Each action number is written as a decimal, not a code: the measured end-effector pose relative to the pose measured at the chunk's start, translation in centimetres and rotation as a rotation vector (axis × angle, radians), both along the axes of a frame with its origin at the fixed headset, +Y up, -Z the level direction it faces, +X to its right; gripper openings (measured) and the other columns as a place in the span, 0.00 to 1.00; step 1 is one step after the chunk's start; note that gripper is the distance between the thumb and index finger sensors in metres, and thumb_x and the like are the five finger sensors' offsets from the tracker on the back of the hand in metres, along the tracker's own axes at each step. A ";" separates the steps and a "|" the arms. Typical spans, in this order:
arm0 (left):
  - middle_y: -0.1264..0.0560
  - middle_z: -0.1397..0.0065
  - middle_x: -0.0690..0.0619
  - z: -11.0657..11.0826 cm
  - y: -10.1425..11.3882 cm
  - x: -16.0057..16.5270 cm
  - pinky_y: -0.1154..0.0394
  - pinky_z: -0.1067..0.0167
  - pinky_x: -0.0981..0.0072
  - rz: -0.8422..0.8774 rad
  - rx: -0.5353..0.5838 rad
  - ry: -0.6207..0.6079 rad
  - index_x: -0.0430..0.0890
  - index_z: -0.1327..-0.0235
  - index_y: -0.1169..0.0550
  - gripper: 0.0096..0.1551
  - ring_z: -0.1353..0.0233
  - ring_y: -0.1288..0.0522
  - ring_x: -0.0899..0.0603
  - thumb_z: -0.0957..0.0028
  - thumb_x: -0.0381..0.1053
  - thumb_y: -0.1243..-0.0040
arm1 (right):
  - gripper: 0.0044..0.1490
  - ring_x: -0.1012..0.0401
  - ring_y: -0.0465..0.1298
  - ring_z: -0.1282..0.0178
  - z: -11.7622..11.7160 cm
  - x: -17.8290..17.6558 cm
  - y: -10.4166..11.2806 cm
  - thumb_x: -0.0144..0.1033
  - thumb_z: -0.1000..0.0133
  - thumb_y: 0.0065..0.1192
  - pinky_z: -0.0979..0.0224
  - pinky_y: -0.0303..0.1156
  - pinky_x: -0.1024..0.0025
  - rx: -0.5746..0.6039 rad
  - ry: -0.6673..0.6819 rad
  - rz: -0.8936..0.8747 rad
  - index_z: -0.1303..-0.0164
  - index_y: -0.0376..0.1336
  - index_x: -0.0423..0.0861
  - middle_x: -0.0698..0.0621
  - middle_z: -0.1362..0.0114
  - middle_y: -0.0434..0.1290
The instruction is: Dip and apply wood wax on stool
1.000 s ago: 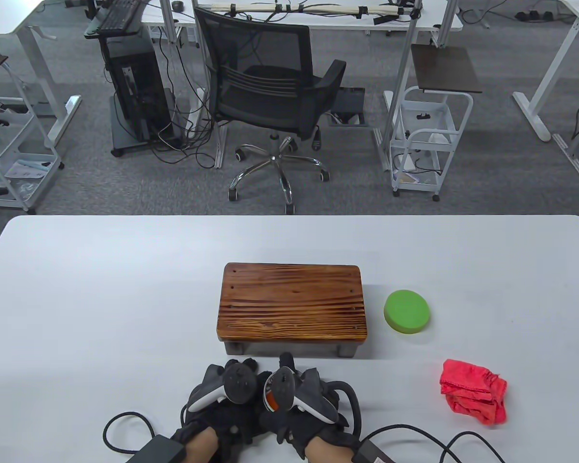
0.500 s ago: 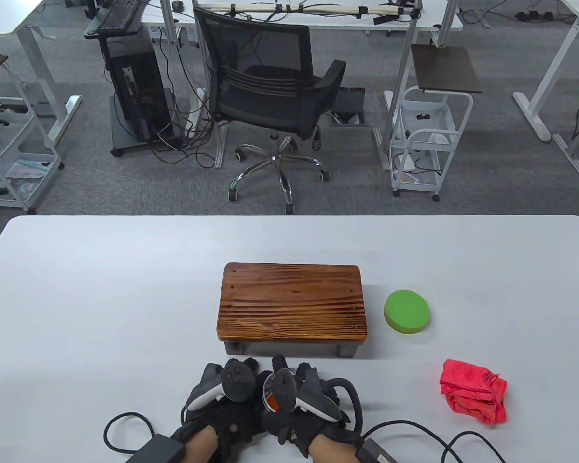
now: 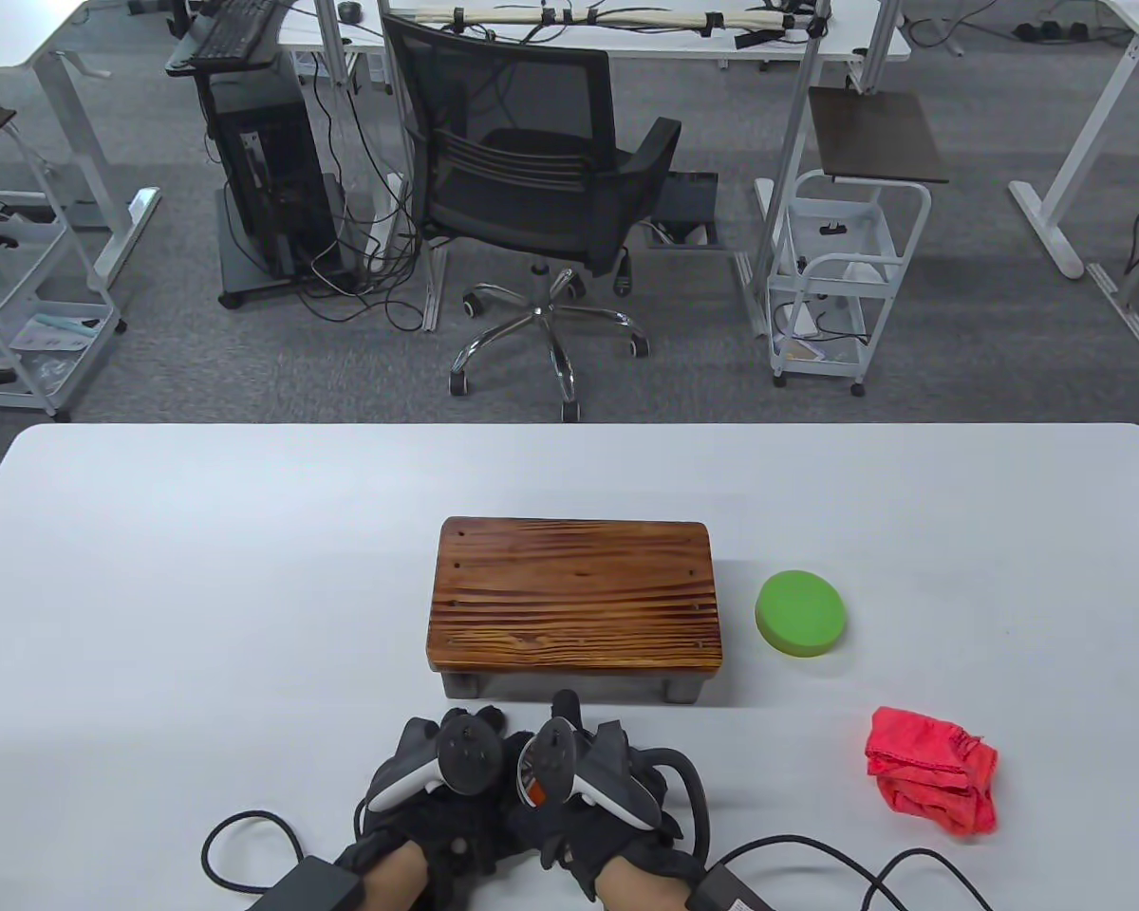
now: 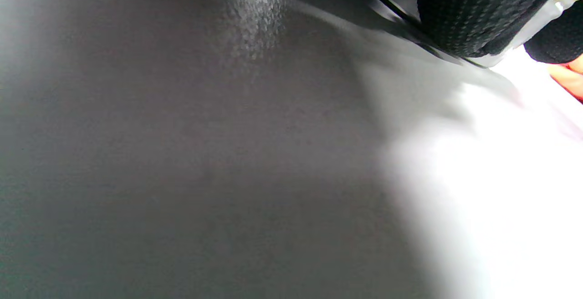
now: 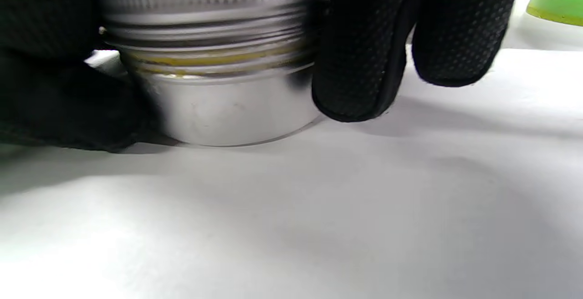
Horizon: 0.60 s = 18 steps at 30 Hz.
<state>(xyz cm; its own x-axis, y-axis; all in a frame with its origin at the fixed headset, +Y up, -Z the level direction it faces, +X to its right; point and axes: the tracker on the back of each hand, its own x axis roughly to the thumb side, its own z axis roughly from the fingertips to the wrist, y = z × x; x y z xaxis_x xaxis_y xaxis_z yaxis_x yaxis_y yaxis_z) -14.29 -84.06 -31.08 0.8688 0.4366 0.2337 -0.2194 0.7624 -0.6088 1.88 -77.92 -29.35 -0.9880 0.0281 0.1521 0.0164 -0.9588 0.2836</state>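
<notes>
From the table view the trackers strapped to both gloved hands cover nearly all of the small round silver metal tin point(image 5: 218, 76), leaving only an orange sliver of it visible between them. The left wrist view is mostly blurred grey tabletop, with a dark gloved finger cut off at the top right corner.

The right wrist view shows the tin standing upright on the white table point(image 3: 199, 588) at its near edge, just in front of the stool. Its wall is smooth and shiny, its upper band ribbed with screw threads; whether a lid sits on top cannot be made out.

The right hand point(image 3: 593, 807) curls its black knit-textured fingers point(image 5: 360, 58) against the tin's side, gripping it. The left hand point(image 3: 441, 797) closes around it from the other side (only a dark mass at that view's left edge).

The low rectangular stool of striped brown wood point(image 3: 574, 593) lies with its long axis left to right. To its right sit a flat round green sponge pad point(image 3: 800, 613) and, nearer, a crumpled red cloth point(image 3: 930, 769).
</notes>
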 end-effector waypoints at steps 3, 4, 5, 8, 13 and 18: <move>0.77 0.15 0.44 0.0 0.0 0.0 0.76 0.39 0.21 0.009 -0.003 0.006 0.60 0.20 0.58 0.51 0.23 0.82 0.29 0.39 0.72 0.41 | 0.64 0.57 0.85 0.56 -0.1 0.2 -0.1 0.83 0.50 0.62 0.38 0.82 0.53 0.007 0.019 -0.011 0.20 0.40 0.55 0.41 0.22 0.57; 0.77 0.15 0.44 0.0 0.0 0.0 0.76 0.39 0.21 0.011 -0.003 0.006 0.60 0.20 0.58 0.52 0.23 0.82 0.29 0.39 0.72 0.40 | 0.63 0.57 0.85 0.57 -0.2 0.3 -0.1 0.83 0.50 0.63 0.38 0.82 0.53 0.004 0.025 -0.026 0.20 0.40 0.56 0.42 0.21 0.56; 0.77 0.15 0.44 0.0 0.0 0.0 0.76 0.39 0.21 0.012 -0.003 0.007 0.60 0.19 0.58 0.52 0.23 0.82 0.29 0.39 0.71 0.40 | 0.62 0.57 0.85 0.57 -0.2 0.3 -0.1 0.82 0.50 0.64 0.38 0.82 0.53 -0.001 0.032 -0.030 0.20 0.41 0.57 0.44 0.20 0.55; 0.77 0.15 0.44 -0.1 0.0 0.0 0.76 0.39 0.21 0.015 -0.004 0.006 0.59 0.19 0.58 0.53 0.23 0.82 0.29 0.40 0.71 0.39 | 0.61 0.57 0.85 0.56 -0.3 0.5 -0.2 0.81 0.51 0.66 0.38 0.82 0.54 -0.021 0.047 -0.042 0.20 0.41 0.61 0.48 0.17 0.52; 0.77 0.15 0.45 -0.1 0.0 0.0 0.76 0.39 0.21 0.013 -0.004 0.006 0.59 0.19 0.58 0.53 0.23 0.82 0.29 0.39 0.71 0.39 | 0.60 0.59 0.84 0.56 -0.5 0.7 -0.3 0.81 0.50 0.65 0.37 0.82 0.55 -0.032 0.068 -0.048 0.20 0.41 0.61 0.50 0.17 0.51; 0.77 0.15 0.45 -0.1 0.0 -0.1 0.76 0.39 0.21 0.005 -0.003 0.001 0.59 0.20 0.59 0.53 0.23 0.82 0.29 0.39 0.72 0.40 | 0.61 0.59 0.84 0.56 -0.5 0.7 -0.3 0.82 0.50 0.65 0.37 0.82 0.55 -0.019 0.071 -0.059 0.20 0.40 0.61 0.51 0.17 0.51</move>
